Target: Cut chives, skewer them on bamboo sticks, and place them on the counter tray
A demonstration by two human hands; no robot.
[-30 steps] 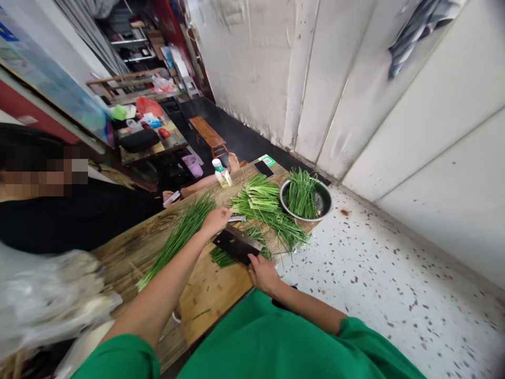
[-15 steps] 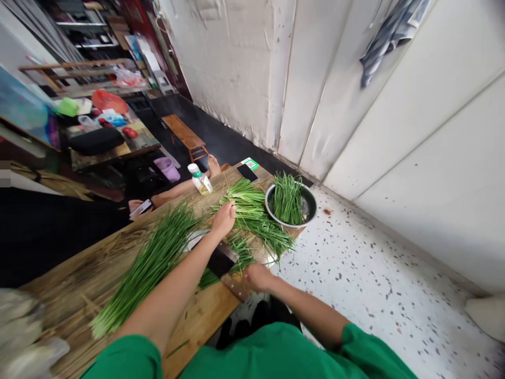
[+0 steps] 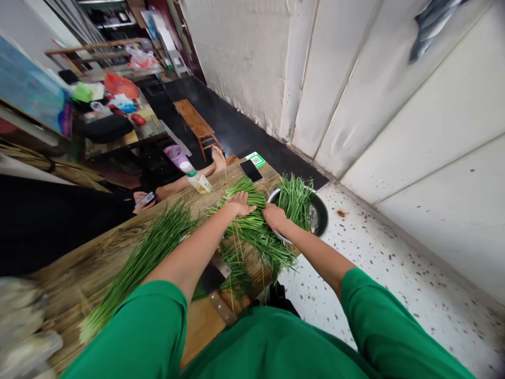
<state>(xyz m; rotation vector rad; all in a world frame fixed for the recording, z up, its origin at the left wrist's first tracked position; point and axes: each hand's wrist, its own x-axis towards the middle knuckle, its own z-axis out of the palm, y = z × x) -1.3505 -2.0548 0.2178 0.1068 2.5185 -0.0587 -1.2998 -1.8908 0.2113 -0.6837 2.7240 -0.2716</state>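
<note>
My left hand (image 3: 241, 205) lies on a bundle of cut green chives (image 3: 248, 187), its fingers spread over the stalks. My right hand (image 3: 275, 217) is closed at the right side of this bundle, by the rim of a metal bowl (image 3: 323, 216); its fingertips are partly hidden, but they appear to grip chives. More chives (image 3: 294, 199) fill the bowl. A cleaver (image 3: 213, 278) rests on the board near my body, its wooden handle towards me, with no hand on it. Left of my forearm lies a long bunch of chives (image 3: 138, 273).
On the wooden table (image 3: 90, 258) are a bottle (image 3: 198, 180), a phone (image 3: 251, 171), a QR-code card (image 3: 256, 159) and plastic bags (image 3: 23, 321). Another person's hand holding a phone (image 3: 144, 200) and bare leg are beyond the table edge. A wooden bench (image 3: 195, 120) stands behind.
My right hand has left the cleaver's handle and moved up and forward to the chives by the bowl. My left hand has opened and shifted slightly right across the bundle.
</note>
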